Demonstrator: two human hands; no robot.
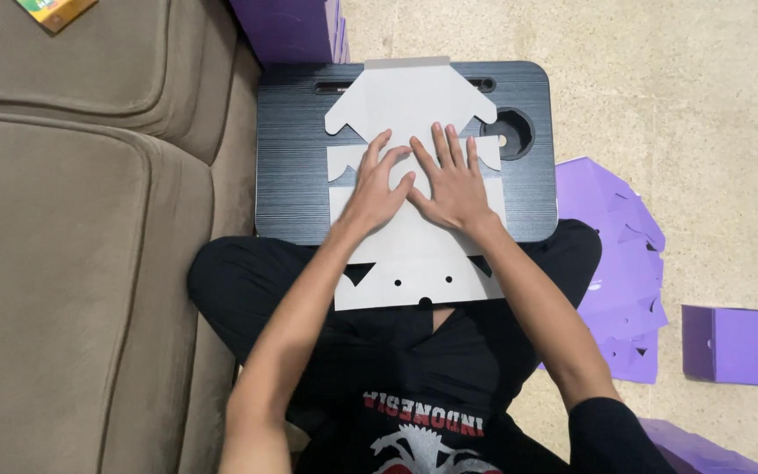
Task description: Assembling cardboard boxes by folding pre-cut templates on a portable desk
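Observation:
A flat die-cut cardboard sheet (401, 105), grey-white side up, lies across a small black lap table (291, 175) and hangs over its near edge onto my lap. My left hand (376, 186) and my right hand (451, 180) both rest flat on the middle of the sheet, fingers spread and fingertips close together, pressing it down. Neither hand grips anything. The sheet has flaps at the far end and small holes near my lap.
A brown sofa (72, 246) fills the left side. A stack of flat purple cardboard sheets (620, 263) lies on the beige floor to the right, with a folded purple box (730, 344) beyond it. More purple boxes (296, 26) stand behind the table.

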